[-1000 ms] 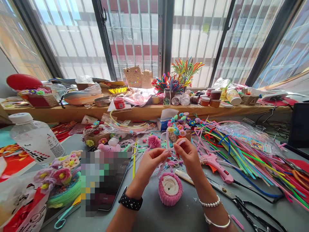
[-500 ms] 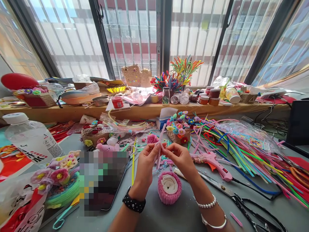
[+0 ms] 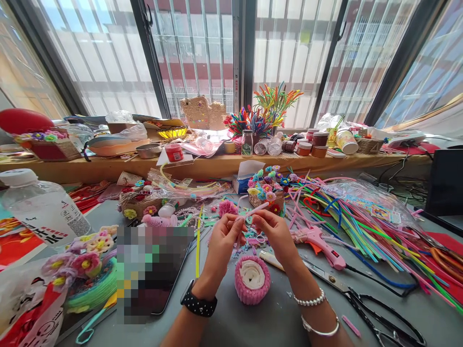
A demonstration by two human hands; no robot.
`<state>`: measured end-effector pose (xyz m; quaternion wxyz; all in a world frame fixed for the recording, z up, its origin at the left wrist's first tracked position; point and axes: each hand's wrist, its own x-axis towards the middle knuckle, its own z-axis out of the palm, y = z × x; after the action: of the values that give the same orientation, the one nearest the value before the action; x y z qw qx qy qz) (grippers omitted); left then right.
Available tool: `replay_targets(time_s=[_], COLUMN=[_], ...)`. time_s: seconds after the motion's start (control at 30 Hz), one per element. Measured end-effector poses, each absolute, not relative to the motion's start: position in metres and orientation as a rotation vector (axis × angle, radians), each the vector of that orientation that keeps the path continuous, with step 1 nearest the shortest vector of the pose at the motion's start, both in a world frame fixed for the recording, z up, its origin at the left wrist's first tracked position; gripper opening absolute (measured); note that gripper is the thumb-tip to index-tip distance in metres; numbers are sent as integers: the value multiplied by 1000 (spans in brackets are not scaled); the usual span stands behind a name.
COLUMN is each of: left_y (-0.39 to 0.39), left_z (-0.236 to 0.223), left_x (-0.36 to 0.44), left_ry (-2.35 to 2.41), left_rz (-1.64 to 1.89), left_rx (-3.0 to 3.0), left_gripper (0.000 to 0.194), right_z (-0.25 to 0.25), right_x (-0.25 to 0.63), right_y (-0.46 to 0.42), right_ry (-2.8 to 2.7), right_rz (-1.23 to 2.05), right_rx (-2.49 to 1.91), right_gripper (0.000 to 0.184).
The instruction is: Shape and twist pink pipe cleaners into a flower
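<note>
My left hand (image 3: 227, 233) and my right hand (image 3: 273, 234) meet in mid-air above the table, fingertips close together. Between them they pinch a pale pink pipe cleaner (image 3: 258, 209), one end of which slants up to the right. Part of it is hidden behind my fingers. Just below stands a small pink ribbed cup shape (image 3: 252, 294) with a rolled white strip (image 3: 249, 273) inside. A fluffy pink pompom-like flower (image 3: 227, 207) lies beyond my left hand. Close to my right forearm are a pink glue gun (image 3: 320, 245) and large black-handled scissors (image 3: 342, 284).
Bundles of coloured pipe cleaners (image 3: 356, 219) spread over the right side. A flower basket (image 3: 265, 195) stands behind my hands. On the left are a dark tablet-like device (image 3: 177, 270), a plastic bottle (image 3: 39, 207) and a flower-topped green piece (image 3: 97, 284). Jars line the sill (image 3: 202, 166).
The pink pipe cleaner's free end has swung from pointing nearly upright to slanting right. My right hand has shifted slightly and its fingers have curled; the view has moved a little.
</note>
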<state>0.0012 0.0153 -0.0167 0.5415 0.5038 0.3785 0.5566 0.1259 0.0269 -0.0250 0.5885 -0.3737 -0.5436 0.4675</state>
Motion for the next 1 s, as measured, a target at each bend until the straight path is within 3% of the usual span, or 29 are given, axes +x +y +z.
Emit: replay_targets(time_s=[0.5,0.6,0.67,0.87,1.0], left_y=[20,20,20,21,22], left_z=[-14,-13,-13,-19,-21], left_x=[-16,-17,-17,-19,-19], left_ry=[1010,1014,1044,1086,1113], left_rz=[873,771,747,661,686], left_rx=[1691,1691,1700,1820,1836], left_gripper=[29,35,37,35,35], right_z=[-27,-29,-30,-27,-24], right_x=[125,123,122,123,125], right_y=[31,31,30,25,25], right_ry=[-1076,-1058,-1108,-1549,-1777], right_rz=[1236,1177,1119,876,692], right_rx=[-794,-781,-785,-880,-930], right_gripper=[24,28,20,9,12])
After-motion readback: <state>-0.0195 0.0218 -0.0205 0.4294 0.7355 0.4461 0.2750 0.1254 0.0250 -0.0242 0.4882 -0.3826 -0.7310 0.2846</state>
